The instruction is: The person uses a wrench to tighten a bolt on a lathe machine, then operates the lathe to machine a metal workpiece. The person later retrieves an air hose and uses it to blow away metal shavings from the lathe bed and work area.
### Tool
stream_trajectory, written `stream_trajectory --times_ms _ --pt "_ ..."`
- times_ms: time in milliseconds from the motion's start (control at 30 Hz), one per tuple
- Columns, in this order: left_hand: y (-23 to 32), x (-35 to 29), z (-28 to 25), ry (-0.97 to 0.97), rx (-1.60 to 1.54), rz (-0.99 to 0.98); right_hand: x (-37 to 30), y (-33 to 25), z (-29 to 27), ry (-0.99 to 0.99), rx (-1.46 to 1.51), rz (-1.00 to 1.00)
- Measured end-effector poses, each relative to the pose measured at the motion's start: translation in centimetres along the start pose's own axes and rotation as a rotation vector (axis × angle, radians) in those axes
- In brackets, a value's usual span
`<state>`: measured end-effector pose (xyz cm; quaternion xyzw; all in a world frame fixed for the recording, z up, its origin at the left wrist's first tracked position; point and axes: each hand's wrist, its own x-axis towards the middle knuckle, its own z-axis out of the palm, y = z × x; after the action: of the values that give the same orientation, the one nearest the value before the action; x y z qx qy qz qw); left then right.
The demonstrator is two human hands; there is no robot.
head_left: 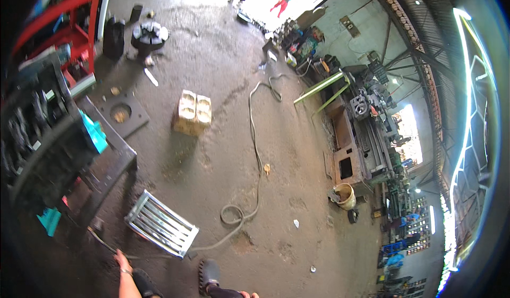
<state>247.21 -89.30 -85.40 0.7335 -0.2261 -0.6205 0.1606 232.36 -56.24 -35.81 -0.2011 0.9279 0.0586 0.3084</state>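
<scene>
At the lower left, my left hand [122, 262], with a band at its wrist, is closed round a grey cable [102, 241]. One length of that cable runs up toward the dark machine bench; the other passes along the floor to the right. Just above my hand lies a chrome slatted metal rack [162, 223], tilted on the floor. Only a bit of my right hand [248, 295] shows at the bottom edge, by my dark-trousered leg; what it does is hidden. My shod foot [209, 275] stands near the rack's lower corner.
The cable loops across the floor [297, 191]. A block with round hollows [192, 113] stands mid-left, near a holed plate [125, 116] and a round chuck [149, 35]. A lathe [366, 138] and bucket [346, 196] are right. People stand at the far doorway.
</scene>
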Motion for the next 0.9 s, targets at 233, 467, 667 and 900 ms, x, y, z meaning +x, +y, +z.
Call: stream_trajectory --times_ms 233,467,667,900 --pt "3.4 -21.1 -2.2 -0.075 0.274 0.118 -4.1 0.7 -0.1 -0.055 -0.007 -0.036" --pt "7.0 -47.3 -6.8 -0.461 0.904 0.429 -10.0 4.8 1.2 -0.308 0.265 0.100" --pt "3.4 -62.1 -6.6 -0.642 0.848 0.320 -10.8 8.6 -1.2 0.086 0.814 0.027" --pt "2.7 -79.9 1.2 -0.926 0.849 0.789 -11.9 17.3 -17.2 0.304 1.526 0.054"
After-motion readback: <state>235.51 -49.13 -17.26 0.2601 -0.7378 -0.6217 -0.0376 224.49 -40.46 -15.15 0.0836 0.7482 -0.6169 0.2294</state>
